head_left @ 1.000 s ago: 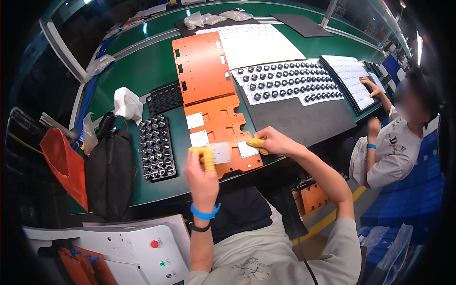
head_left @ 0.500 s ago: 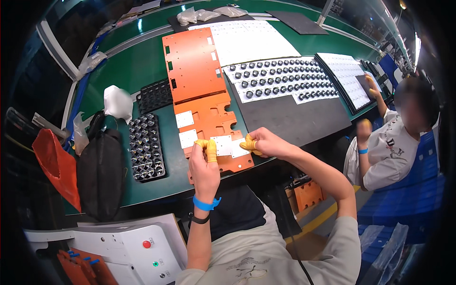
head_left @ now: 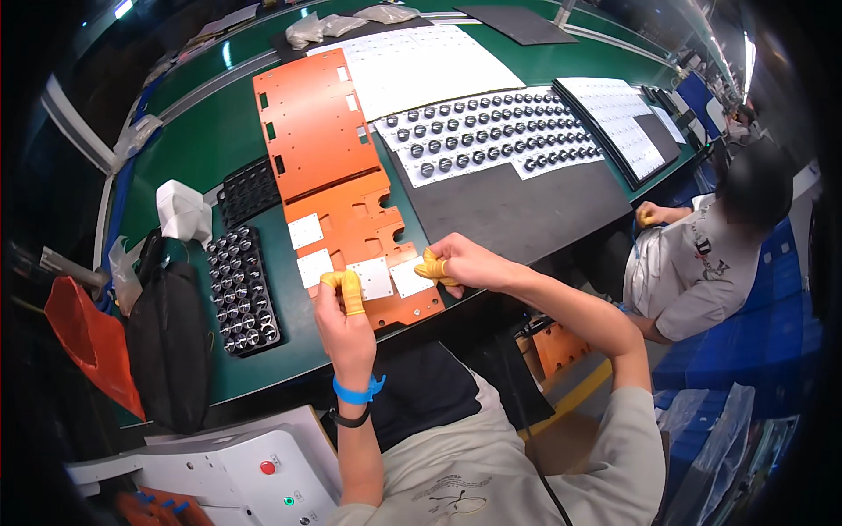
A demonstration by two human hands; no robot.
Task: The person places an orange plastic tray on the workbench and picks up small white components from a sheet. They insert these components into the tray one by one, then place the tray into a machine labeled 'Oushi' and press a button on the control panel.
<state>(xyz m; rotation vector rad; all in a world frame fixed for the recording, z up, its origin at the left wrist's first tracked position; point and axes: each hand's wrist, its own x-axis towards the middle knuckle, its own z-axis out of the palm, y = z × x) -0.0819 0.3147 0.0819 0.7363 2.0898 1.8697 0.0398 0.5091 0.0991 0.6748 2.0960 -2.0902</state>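
An orange slotted fixture plate (head_left: 338, 206) lies on the green bench in front of me, with several square white plates on its near part. My right hand (head_left: 460, 265), in yellow finger covers, pinches the right edge of the rightmost white plate (head_left: 409, 277). Closed fingers of my left hand (head_left: 346, 316), also yellow-covered, rest at the left edge of the neighbouring white plate (head_left: 375, 279); whatever they hold is hidden. Two more white plates, an upper one (head_left: 305, 231) and a lower one (head_left: 314, 266), lie along the fixture's left side.
An orange panel (head_left: 314, 123) adjoins the fixture's far end. Left of it stand a black tray of round parts (head_left: 244, 294) and a dark tray (head_left: 246, 193). White sheets with black knobs (head_left: 482, 131) lie on a black mat (head_left: 517, 210). A co-worker (head_left: 693, 263) sits at right.
My view has shifted, moving the bench leftward in the picture. The rightmost white plate now shows a gap from its neighbour. The co-worker's hands have come down from the sheet at right.
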